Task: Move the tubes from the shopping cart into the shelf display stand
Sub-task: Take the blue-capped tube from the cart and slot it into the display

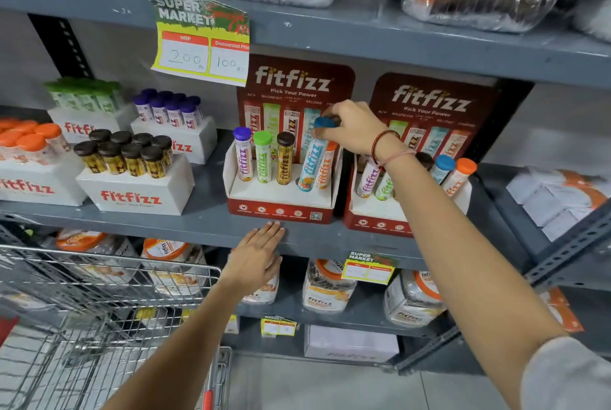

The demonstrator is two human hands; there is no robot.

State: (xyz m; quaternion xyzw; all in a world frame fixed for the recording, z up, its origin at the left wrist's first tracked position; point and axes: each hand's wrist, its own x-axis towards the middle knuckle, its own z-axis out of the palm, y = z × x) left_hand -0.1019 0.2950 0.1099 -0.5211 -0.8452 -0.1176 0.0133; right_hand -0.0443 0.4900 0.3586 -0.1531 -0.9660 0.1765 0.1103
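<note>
My right hand grips the blue-capped tube by its top, tilted, apparently half-seated in the display stand w/ orange tube beside it, left hand open flat below on shelf edge.

Your one head-worn view — close to the shelving

You look forward and slightly down at the shelf display stand — within arm's reach.
</note>
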